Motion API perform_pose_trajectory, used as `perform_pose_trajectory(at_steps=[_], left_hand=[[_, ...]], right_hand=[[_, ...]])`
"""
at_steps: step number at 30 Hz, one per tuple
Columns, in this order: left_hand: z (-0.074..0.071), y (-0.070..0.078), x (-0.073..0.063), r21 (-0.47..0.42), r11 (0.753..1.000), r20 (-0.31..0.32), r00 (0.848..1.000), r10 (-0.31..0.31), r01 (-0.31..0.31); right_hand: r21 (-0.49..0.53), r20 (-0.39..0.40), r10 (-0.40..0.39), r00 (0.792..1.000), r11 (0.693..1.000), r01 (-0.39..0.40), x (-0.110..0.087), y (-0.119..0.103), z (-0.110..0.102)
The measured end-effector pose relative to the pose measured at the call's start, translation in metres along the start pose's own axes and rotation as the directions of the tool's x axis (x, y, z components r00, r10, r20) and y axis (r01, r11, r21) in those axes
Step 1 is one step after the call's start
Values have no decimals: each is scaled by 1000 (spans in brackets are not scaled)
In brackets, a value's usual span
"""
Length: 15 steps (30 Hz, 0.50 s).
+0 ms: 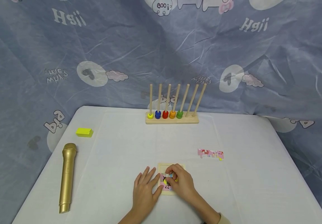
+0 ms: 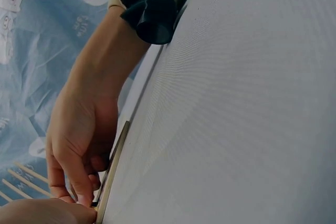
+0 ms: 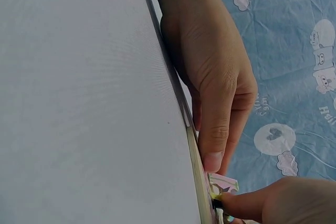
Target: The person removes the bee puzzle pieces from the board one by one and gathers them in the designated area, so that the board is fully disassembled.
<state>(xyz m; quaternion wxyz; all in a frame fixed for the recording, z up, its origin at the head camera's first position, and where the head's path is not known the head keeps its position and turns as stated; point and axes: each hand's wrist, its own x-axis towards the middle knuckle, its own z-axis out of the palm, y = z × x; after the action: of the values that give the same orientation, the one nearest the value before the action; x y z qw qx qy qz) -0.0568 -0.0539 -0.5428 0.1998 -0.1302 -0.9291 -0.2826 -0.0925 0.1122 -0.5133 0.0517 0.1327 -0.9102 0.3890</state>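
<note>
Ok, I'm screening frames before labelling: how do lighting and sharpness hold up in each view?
Head: the white tabletop is bright, with sheen along creases in the backdrop, but the puzzle board is too small for fine detail; left wrist: dimmer, with rippled banding across the tabletop; right wrist: also dim, with faint ripples on the tabletop.

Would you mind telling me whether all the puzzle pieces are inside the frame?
No, the head view shows several pieces lying on the table, apart from the frame.
</note>
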Motion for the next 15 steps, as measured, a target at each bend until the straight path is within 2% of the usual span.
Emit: perform_pose_trajectory(at_steps=[6,8,13,15], left_hand=[[1,0,0,-7,1000,-2,1000,0,0],[1,1,0,-7,1000,0,1000,-1,1],[1,1,0,-8,1000,8,1000,-12,12],[0,0,0,-12,1000,9,1000,-19,19]], right_hand=[[56,20,51,998,997,-52,-1,-2,-5],[103,19,75,997,992,-76,-1,-4,-9],[277,23,130,991,952,-131,5,-8,-24],[317,16,141,990,938,-139,8,-6,-33]])
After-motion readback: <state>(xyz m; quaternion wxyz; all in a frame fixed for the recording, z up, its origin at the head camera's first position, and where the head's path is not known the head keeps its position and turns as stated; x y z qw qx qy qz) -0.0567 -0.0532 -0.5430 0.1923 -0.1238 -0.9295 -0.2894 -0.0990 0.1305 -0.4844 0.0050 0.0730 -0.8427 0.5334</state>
